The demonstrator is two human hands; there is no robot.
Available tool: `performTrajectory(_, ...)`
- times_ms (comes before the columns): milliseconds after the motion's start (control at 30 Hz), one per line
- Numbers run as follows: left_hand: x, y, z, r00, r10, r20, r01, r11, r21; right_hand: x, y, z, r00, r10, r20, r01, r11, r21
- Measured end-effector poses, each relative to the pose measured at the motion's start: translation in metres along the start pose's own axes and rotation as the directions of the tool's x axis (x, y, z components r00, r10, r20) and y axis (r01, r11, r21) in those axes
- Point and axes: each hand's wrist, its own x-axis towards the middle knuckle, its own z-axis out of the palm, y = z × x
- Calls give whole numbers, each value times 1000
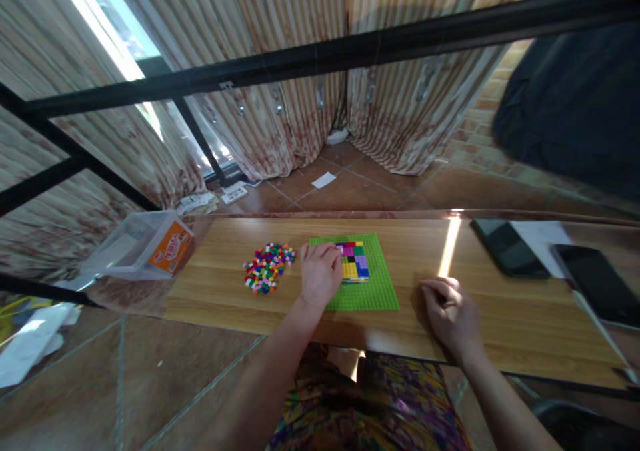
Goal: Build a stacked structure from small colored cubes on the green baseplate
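Observation:
A green studded baseplate (387,294) lies on the wooden tabletop in front of me. On it stands a low block of coloured building bricks (356,264), with yellow, blue, purple, red and black showing. My left hand (321,272) is over the plate's left part, fingers closed in a pinch at the block's upper left side. What the fingertips hold, if anything, is too small and covered to name; a pinkish brick shows beside them. Left of that hand is a loose pile of small bricks (267,268). My right hand (454,314) rests closed on the wood, right of the plate, with nothing visible in it.
A clear plastic box (135,248) with an orange label stands at the table's left end. Toward the right lie a dark phone-like device (510,248), a second dark device (600,284) and white paper (543,238). A black metal bar (300,58) crosses behind the table, before curtains (240,124).

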Motion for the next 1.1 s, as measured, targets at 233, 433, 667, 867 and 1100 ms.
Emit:
performTrajectory(233,-5,2,-4,992,55,111,-68,992,110,-1,1,0,1000,10,12,-10,1000,7)
performTrajectory(433,-10,7,-7,991,5,135,-16,997,75,0,3,1,999,14,39,-13,1000,-10)
performTrajectory(667,-41,-22,-28,993,-119,-22,119,993,-14,0,6,0,998,29,62,-26,998,-50)
performTrajectory(867,-87,-77,-66,929,-331,-163,339,940,27,-2,11,-2,996,56,63,-52,997,-54)
performTrajectory(1100,-107,-97,-82,912,-381,-150,395,915,76,-3,10,-6,994,93,59,-89,993,-80)
